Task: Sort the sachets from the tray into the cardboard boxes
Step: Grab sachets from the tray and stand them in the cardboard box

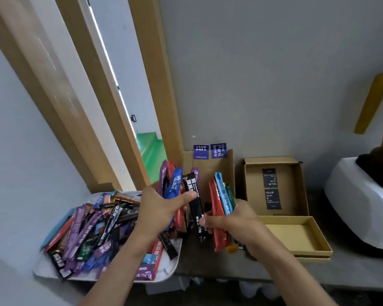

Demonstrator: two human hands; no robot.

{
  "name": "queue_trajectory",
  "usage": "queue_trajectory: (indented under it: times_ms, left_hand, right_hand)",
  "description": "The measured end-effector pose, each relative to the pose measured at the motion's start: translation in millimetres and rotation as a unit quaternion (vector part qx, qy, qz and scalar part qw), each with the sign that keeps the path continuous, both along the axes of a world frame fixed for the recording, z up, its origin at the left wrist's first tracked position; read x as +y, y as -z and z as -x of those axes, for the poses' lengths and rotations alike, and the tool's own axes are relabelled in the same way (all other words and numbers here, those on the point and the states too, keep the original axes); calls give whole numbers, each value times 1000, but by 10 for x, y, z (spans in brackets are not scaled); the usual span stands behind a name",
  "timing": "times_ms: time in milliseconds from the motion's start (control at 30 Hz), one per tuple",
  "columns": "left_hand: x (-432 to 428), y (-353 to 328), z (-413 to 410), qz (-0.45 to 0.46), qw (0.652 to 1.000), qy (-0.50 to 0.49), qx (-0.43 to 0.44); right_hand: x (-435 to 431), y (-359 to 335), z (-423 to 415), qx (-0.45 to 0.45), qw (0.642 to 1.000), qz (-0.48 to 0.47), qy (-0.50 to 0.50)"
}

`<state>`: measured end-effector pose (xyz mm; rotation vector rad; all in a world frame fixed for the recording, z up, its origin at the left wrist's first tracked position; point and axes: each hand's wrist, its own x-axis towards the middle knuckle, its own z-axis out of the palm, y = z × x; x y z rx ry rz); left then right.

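A white tray [47,269] at the lower left holds a heap of several coloured stick sachets [91,230]. My left hand [161,208] grips a fanned bunch of purple, blue and red sachets [169,182] above the tray's right end. Its thumb also touches a black sachet [196,208], whose lower part my right hand [234,221] pinches. In that same hand is a bunch of red, blue and green sachets [221,202]. Behind the hands stands an open cardboard box [208,164] with purple labels. To the right lies a flat open cardboard box [296,233] with two black sachets [271,188] in its raised lid.
The boxes sit on a dark table against a grey wall. A white appliance [363,206] with a yellow-brown part stands at the far right. A wooden door frame [146,85] and a gap showing green floor lie behind the tray.
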<state>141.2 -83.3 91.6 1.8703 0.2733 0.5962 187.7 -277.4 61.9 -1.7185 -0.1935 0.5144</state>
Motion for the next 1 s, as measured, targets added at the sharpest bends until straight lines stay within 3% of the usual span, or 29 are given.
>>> queue_trajectory:
  times_ms: [67,233,333,467,600,800,933,1000]
  left_hand:
    - [-110,17,-22,-18,999,-25,-8]
    - [-72,102,-78,68,995,-71,4]
    - [32,137,-98,100,991,-83,18]
    - [125,123,-108,161,985,-49,39]
    - [242,89,-131,164,985,-19,53]
    - [323,72,-205,149,988,9,51]
    - [309,10,-230,160,985,26,50]
    - [296,-17,-229,168,984,36,49]
  right_hand:
    - [-23,43,-57,-28,999,32,15]
    - [119,-13,-248,-145,981,73,108]
    - [405,-32,-407,-169,972,82,144]
    - [741,13,-535,-201,934,247,164]
    - [888,146,-604,-178,925,297,155]
    - [862,288,-695,-110,949,253,155]
    - [787,249,-651,-151,957,173,179]
    - [695,153,-543,-145,973,81,159]
